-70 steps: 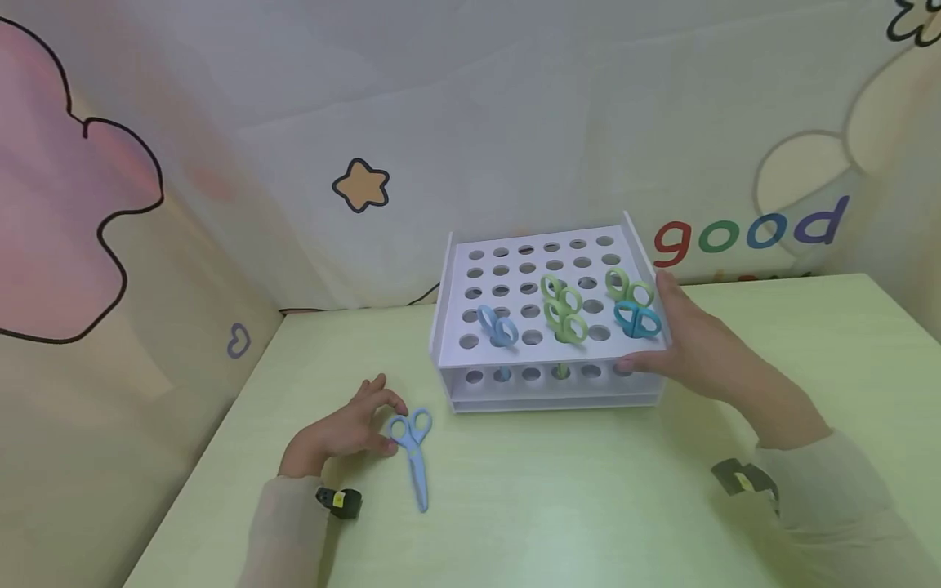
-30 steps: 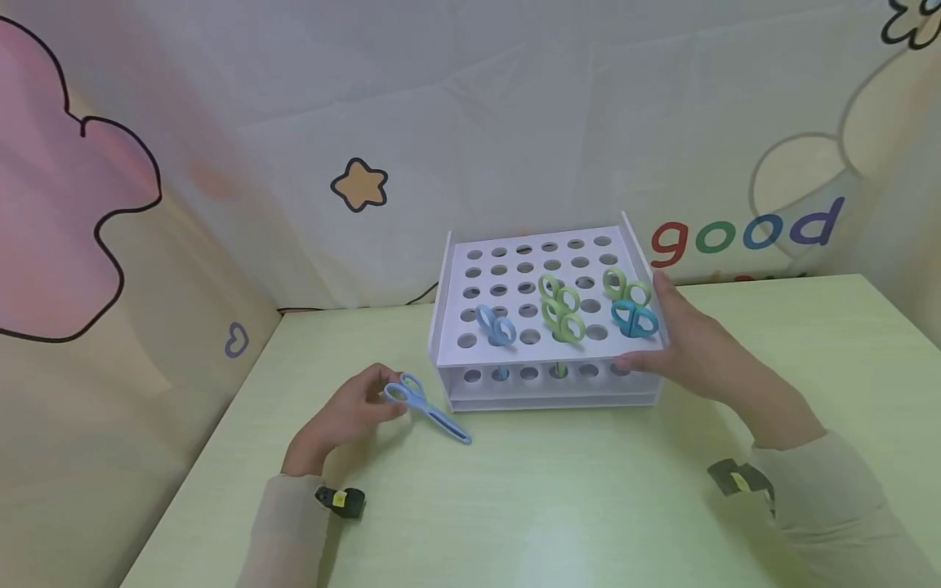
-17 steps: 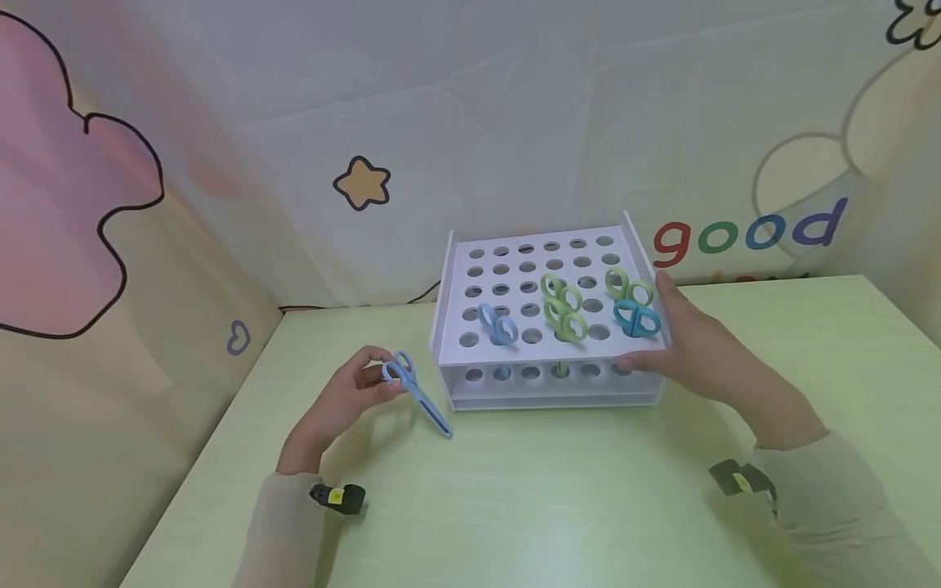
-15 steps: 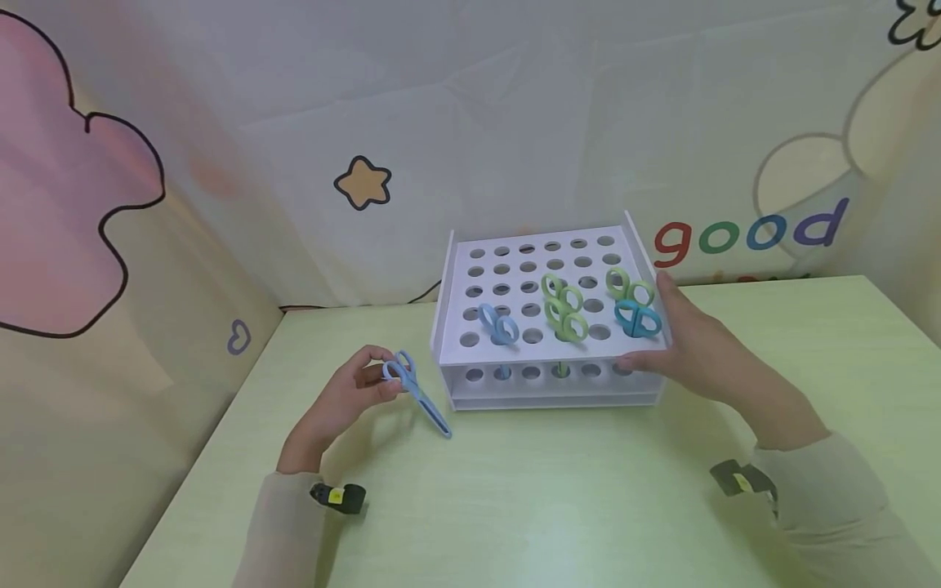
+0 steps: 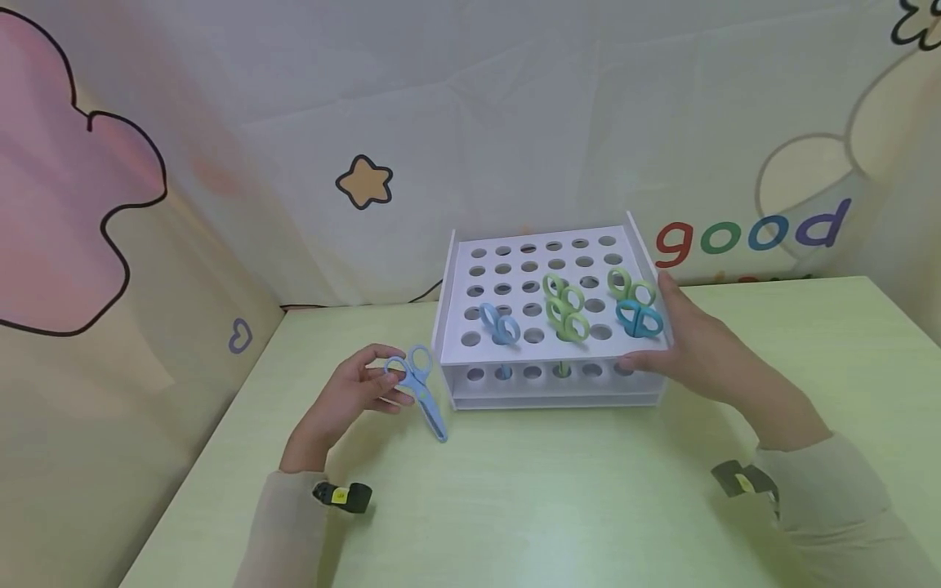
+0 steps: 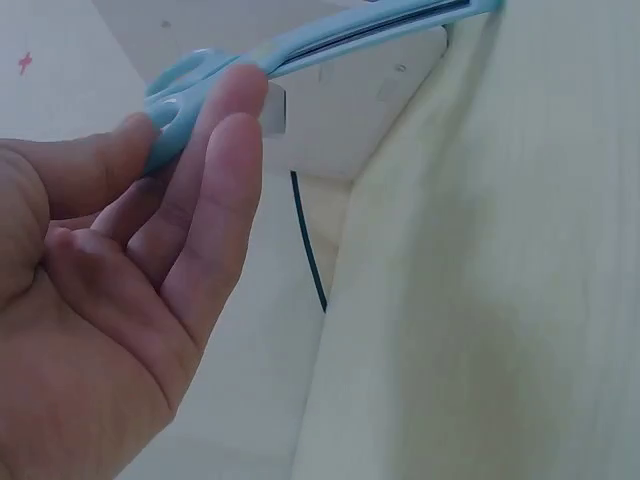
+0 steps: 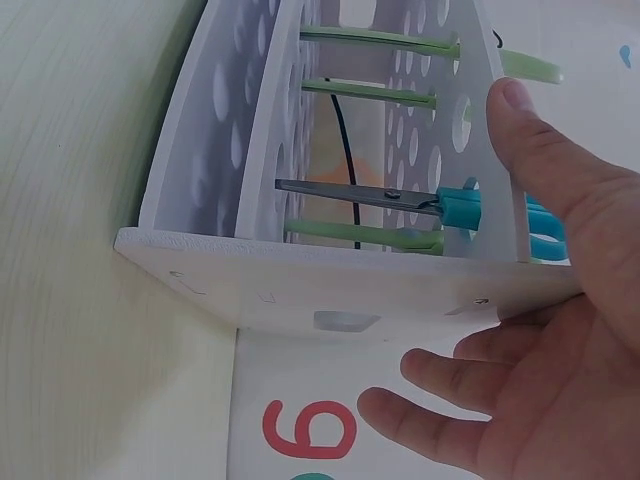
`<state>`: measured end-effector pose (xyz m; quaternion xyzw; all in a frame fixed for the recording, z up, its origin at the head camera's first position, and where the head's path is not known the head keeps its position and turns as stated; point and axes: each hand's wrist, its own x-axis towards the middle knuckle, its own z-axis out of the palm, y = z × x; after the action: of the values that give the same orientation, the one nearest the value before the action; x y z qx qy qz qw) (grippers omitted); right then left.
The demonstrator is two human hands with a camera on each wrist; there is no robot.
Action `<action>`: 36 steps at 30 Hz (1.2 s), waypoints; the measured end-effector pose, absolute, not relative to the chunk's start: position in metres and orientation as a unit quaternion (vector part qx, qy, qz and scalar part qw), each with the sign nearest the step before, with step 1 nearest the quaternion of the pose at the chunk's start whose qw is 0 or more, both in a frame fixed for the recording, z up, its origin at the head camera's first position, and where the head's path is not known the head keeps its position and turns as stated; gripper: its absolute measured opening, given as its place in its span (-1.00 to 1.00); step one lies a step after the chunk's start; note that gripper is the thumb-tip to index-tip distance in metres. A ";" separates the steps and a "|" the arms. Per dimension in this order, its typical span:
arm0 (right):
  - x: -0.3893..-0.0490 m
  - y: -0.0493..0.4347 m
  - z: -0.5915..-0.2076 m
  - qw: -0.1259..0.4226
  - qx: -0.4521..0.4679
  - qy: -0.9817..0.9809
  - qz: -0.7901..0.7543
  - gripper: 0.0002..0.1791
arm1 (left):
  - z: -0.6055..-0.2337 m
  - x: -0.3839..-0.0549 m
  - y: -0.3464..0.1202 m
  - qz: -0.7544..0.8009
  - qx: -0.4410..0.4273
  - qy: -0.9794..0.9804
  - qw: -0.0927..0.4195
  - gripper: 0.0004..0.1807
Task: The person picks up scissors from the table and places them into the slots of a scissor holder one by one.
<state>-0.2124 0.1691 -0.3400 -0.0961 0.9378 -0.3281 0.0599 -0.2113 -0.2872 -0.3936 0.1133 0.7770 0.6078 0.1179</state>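
Blue scissors (image 5: 429,406) are pinched by their handle loops between the thumb and fingers of my left hand (image 5: 353,396). Their closed blades point down and to the right; I cannot tell whether the tip touches the table. Just right of them stands a white holed rack (image 5: 529,353). My right hand (image 5: 698,347) grips the rack's right side, thumb on the front top edge. In the rack's holes, handles up, sit light blue scissors (image 5: 507,328), several light green scissors (image 5: 569,322) and teal scissors (image 5: 638,320). The right wrist view shows the teal scissors' metal blades (image 7: 345,192) between the panels.
The pale green table (image 5: 500,498) runs under both hands and the rack. Behind the rack is a printed cloth backdrop (image 5: 544,147). A thin dark cable (image 5: 425,292) lies along the table's back edge.
My left hand has picked the blue scissors up from the table and moved them away from me, toward the rack. Just now they have turned to show their flat face. My right hand stays put.
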 end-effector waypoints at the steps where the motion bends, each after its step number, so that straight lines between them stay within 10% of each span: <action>1: -0.212 0.169 -0.340 0.059 -0.097 0.938 -0.329 0.49 | -0.391 -0.210 -0.286 0.604 0.115 0.779 0.122 -0.65; 36: -0.209 0.167 -0.337 0.068 -0.083 0.934 -0.341 0.48 | -0.313 -0.190 -0.254 0.635 0.225 0.735 -0.078 -0.75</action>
<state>-0.2088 0.1668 -0.3366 -0.0826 0.9341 -0.3407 0.0676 -0.1900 -0.2544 -0.3132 0.2252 0.7352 0.6345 -0.0783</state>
